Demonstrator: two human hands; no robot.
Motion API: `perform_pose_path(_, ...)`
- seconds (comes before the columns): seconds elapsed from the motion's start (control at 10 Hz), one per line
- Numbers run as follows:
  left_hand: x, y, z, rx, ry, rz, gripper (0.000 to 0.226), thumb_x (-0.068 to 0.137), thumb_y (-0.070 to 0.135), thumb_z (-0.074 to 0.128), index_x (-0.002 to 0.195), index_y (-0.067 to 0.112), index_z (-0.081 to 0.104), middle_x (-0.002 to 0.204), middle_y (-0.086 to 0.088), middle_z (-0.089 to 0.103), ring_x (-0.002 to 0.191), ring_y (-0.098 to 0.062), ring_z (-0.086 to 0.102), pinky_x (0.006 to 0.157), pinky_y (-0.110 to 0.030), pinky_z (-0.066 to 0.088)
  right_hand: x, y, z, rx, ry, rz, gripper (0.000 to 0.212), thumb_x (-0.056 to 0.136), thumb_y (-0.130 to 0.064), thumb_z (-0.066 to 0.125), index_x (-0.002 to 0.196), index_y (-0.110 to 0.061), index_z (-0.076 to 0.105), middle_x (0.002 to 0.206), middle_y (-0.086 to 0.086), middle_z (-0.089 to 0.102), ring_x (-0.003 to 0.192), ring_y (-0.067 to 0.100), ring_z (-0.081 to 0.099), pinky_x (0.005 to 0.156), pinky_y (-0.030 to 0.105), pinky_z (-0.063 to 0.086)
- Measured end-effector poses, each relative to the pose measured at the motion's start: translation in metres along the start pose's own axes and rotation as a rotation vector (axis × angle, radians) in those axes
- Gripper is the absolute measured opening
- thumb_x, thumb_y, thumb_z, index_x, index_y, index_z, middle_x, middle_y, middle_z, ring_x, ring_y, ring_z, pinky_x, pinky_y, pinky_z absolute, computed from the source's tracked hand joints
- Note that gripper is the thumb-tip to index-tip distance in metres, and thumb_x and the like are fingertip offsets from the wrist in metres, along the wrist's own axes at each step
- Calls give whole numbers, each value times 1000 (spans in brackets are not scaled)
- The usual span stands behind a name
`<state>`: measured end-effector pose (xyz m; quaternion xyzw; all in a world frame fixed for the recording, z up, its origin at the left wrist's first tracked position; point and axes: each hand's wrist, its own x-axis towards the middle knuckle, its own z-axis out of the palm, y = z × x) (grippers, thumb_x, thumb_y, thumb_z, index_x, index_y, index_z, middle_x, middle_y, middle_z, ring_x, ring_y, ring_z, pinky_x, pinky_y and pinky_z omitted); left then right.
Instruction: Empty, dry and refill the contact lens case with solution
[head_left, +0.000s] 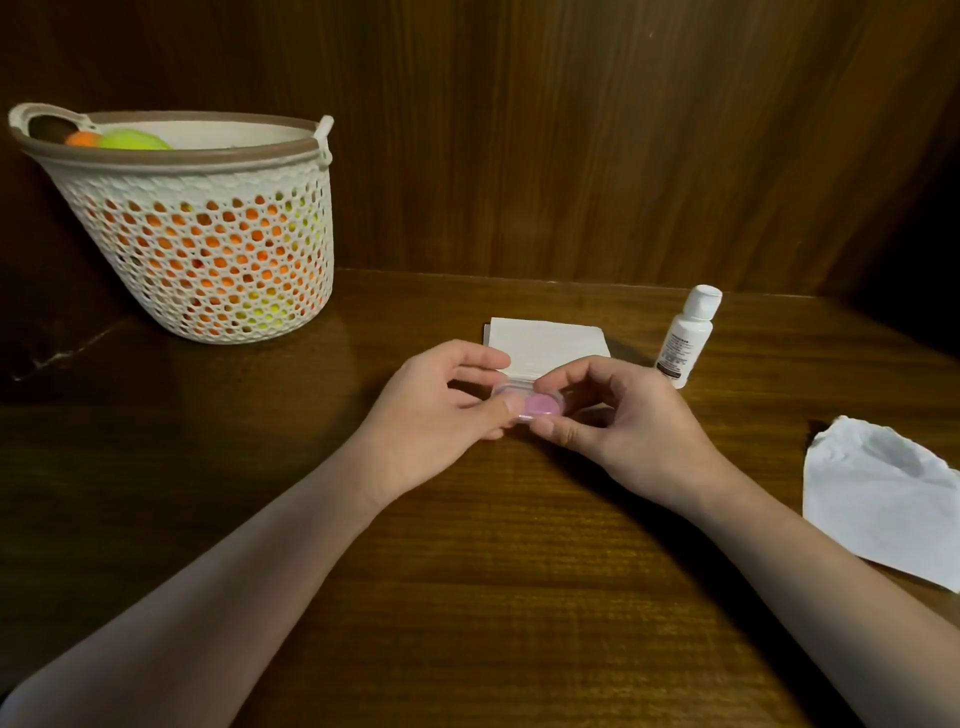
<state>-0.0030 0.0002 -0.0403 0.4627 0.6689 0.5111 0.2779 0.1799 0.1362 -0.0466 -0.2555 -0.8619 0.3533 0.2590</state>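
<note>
Pink and clear plastic, the contact lens case (524, 402) is sitting in the middle of the frame, just above the wooden table (519, 571). Both hands are holding it: the left hand (441, 410) is pinching its left end, and the right hand (618, 415) is curling its fingers around the right end. Whether the case is open or closed, I cannot tell. The solution bottle (685, 338) is standing capped at the right of centre, so the refilling is probably not started yet. A folded tissue stack (545, 343) is lying behind the hands, and a crumpled tissue (883, 499) is lying at the right edge, maybe already used. I judge the task is somewhere in an early or middle part.
</note>
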Motion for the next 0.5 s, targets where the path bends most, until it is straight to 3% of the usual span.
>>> perform_pose_path(0.1, -1, 0, -1, 195, -1, 48, 44, 94, 25, 82, 135, 29, 67, 123, 16, 72, 103, -4, 75, 85, -21, 64, 2, 3, -2, -90, 0, 51, 27, 81, -44, 90, 102, -42, 74, 96, -23, 77, 94, -3, 70, 81, 22, 59)
perform_pose_path(0.2, -1, -3, 2, 300, -23, 65, 44, 95, 19, 80, 137, 28, 68, 122, 17, 72, 100, 1, 71, 76, -8, 58, 3, 6, -6, -108, -28, 79, 24, 82, -40, 92, 99, -40, 75, 96, -23, 76, 94, -3, 69, 83, 23, 60)
perform_pose_path(0.4, 1, -9, 6, 302, -31, 77, 43, 98, 20, 77, 138, 30, 67, 122, 19, 71, 102, 3, 70, 75, -7, 56, 0, 9, -9, -119, -53, 114, 27, 77, -45, 94, 96, -40, 76, 98, -34, 74, 94, -7, 68, 74, 17, 56)
perform_pose_path(0.5, -1, -6, 7, 256, 20, 96, 33, 100, 25, 75, 131, 33, 68, 116, 22, 70, 101, 3, 69, 76, -8, 57, -5, 0, -7, -25, 67, 102, 47, 67, -75, 85, 99, -42, 73, 102, -24, 74, 96, 1, 69, 75, 22, 59)
